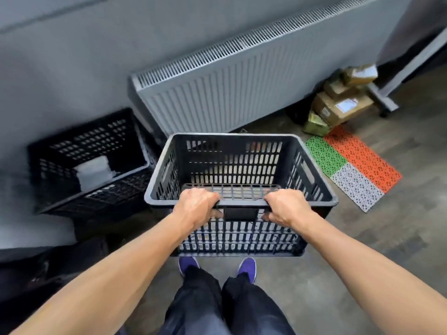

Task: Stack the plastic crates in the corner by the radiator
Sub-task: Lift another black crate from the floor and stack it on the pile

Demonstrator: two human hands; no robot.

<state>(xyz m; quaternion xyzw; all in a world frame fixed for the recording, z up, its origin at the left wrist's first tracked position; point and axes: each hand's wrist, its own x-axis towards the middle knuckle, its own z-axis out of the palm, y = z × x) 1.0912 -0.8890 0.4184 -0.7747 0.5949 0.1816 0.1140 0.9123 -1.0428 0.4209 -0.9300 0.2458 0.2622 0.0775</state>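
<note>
I hold a dark grey slotted plastic crate (pixel 238 165) in front of me, raised off the floor above my feet. My left hand (pixel 197 205) and my right hand (pixel 286 206) both grip its near rim, on either side of the label plate. The crate is empty. A second black crate (pixel 96 141) stands on the floor at the left against the wall, next to the left end of the white radiator (pixel 242 76). Something white lies inside that second crate.
Cardboard boxes (pixel 341 102) are piled at the radiator's right end. A green, orange and white perforated mat (pixel 353 163) lies on the floor to the right. A dark object (pixel 48 267) sits low at the left. My purple shoes (pixel 246 268) stand on bare floor.
</note>
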